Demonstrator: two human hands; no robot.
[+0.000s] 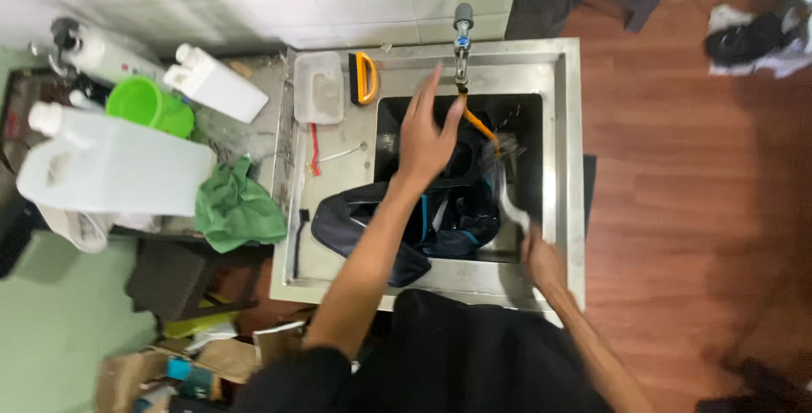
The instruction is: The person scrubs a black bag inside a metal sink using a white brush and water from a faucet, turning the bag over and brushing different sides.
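My left hand (425,130) reaches out over the steel sink (565,125) with fingers spread, close to the tap (462,37) and its orange hose (479,124), holding nothing. My right hand (541,257) is blurred at the sink's right front rim and grips the handle of a white scrubbing brush (507,185) whose bristles point into the basin. A dark blue and black bag (406,227) lies partly in the basin and partly on the drainboard, under my left forearm.
On the drainboard stand a clear plastic box (319,85) and an orange-handled brush (364,76). To the left are white jugs (110,168), a green bowl (148,104) and a green cloth (239,207). Wooden floor lies to the right.
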